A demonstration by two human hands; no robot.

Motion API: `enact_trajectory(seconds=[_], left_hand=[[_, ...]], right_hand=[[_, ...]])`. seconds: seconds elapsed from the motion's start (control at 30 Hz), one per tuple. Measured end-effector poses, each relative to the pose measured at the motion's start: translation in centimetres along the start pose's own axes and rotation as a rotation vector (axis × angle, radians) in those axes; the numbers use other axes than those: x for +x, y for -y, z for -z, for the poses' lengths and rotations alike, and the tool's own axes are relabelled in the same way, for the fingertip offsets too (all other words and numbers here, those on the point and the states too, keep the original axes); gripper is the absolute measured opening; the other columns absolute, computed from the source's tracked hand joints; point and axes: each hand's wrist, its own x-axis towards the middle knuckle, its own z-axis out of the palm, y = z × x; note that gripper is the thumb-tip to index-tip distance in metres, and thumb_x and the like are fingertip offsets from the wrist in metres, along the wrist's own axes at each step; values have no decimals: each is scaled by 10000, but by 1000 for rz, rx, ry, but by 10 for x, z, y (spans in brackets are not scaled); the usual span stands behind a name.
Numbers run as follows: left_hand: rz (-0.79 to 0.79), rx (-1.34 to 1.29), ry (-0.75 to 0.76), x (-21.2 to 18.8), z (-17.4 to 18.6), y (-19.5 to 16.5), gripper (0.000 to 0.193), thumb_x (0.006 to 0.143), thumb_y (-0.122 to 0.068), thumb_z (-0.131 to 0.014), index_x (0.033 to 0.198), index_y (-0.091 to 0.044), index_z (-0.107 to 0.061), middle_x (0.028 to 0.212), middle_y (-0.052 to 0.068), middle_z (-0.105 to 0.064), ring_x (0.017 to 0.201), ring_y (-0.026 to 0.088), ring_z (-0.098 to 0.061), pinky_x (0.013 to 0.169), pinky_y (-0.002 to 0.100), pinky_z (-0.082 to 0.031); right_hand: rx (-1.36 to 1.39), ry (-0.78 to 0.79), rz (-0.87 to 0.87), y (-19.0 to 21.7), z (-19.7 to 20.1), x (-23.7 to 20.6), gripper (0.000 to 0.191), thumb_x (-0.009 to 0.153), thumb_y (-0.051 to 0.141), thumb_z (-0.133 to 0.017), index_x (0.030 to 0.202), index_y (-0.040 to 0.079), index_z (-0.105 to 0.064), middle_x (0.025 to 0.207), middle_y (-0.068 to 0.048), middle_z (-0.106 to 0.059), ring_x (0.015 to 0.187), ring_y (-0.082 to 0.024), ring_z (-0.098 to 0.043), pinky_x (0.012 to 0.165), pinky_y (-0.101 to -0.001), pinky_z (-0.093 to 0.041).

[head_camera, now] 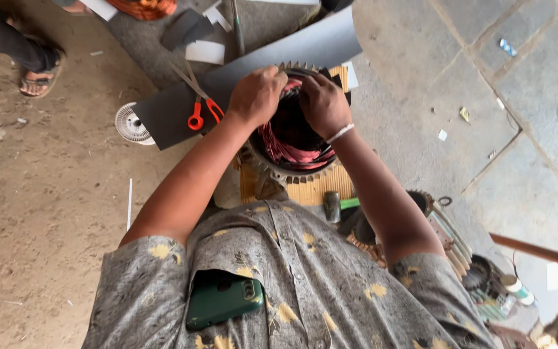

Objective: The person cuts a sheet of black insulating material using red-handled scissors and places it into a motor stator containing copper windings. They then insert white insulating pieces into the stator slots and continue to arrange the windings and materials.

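Both hands on far rim of motor stator (292, 145): left hand (256, 95) fisted over rim, right hand (323, 103) curled, fingers pressed into copper windings (285, 152). Stator upright on wooden block (311, 190), bore facing up, directly ahead, beside grey sheet (279, 61) edge; scissors (201, 106) nearest left.

The dirt and stone floor (53, 213) carries a grey sheet (305, 55), orange-handled scissors (200, 110) and a white fan cover (130, 124).

The one head camera looks steeply down, close over the person's arms toward the ground.
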Motion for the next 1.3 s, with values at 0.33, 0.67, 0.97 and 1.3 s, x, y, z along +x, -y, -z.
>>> enact_trajectory(seconds=[0.33,0.67,0.97,1.3], left_hand=[[-136,115,-14,8,-45,20,86,929,-103,-583,928,-89,-668,998,96,-677,950,278,-693,771,386,-597],[-104,82,115,26,-39,23,129,953,-123,-596,886,-87,-701,945,119,-683,927,315,-693,759,438,-583],[-106,-6,154,34,-42,26,154,958,-45,-573,951,-35,-727,993,173,-710,982,325,-706,864,420,-581],[-106,79,159,37,-56,19,140,973,-109,-564,966,-65,-697,999,162,-690,968,318,-700,871,415,-569]], right_hand=[[-210,-27,-108,-4,-23,-9,94,891,94,-700,970,65,-659,940,-110,-635,911,-321,-677,728,-421,-571],[-320,61,-189,-5,-18,13,119,883,171,-682,984,163,-746,909,-37,-692,889,-285,-677,696,-422,-561],[-368,280,-268,-12,-18,29,127,974,149,-653,1002,182,-772,837,-33,-710,775,-253,-705,707,-426,-562],[-284,290,-278,-20,-22,26,107,967,145,-666,992,156,-770,924,-53,-723,843,-263,-702,734,-413,-581]])
